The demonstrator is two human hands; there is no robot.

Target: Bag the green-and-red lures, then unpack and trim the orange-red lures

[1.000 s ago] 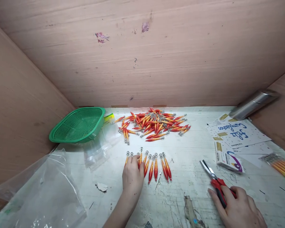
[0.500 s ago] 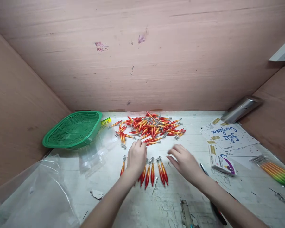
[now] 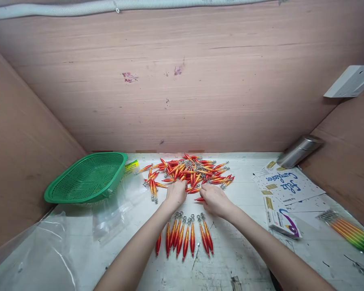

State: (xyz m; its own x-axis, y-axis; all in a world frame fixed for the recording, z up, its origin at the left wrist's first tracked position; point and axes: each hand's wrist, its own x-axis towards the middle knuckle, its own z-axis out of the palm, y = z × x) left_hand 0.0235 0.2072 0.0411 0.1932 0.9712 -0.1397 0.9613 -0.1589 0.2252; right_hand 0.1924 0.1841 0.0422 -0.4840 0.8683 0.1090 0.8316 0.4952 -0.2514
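Note:
A heap of red-and-orange squid jigs (image 3: pixel 197 173) with metal hook crowns lies at the back of the table. My left hand (image 3: pixel 176 194) is at the heap's front edge, its fingers closed on a squid jig that they mostly hide. Just to its right, my right hand (image 3: pixel 216 200) pinches another squid jig (image 3: pixel 199 199), whose red tip sticks out to the left. Nearer to me is a row of several squid jigs (image 3: pixel 185 241), hooks pointing away and red ends towards me. Below my right forearm, only a dark bit of the pliers (image 3: pixel 274 279) shows.
On the left stand a green basket (image 3: pixel 86 178) and clear plastic bags (image 3: pixel 111 220). Printed cards (image 3: pixel 291 186), a small white box (image 3: pixel 280 220), a metal flask (image 3: pixel 300 151) and a pack of orange-green jigs (image 3: pixel 352 232) lie on the right. Wooden panels enclose the table.
My right hand has left the red-handled pliers and reached the heap, where it now holds a squid jig. My left hand has moved from the row forward to the heap. The view has tilted up.

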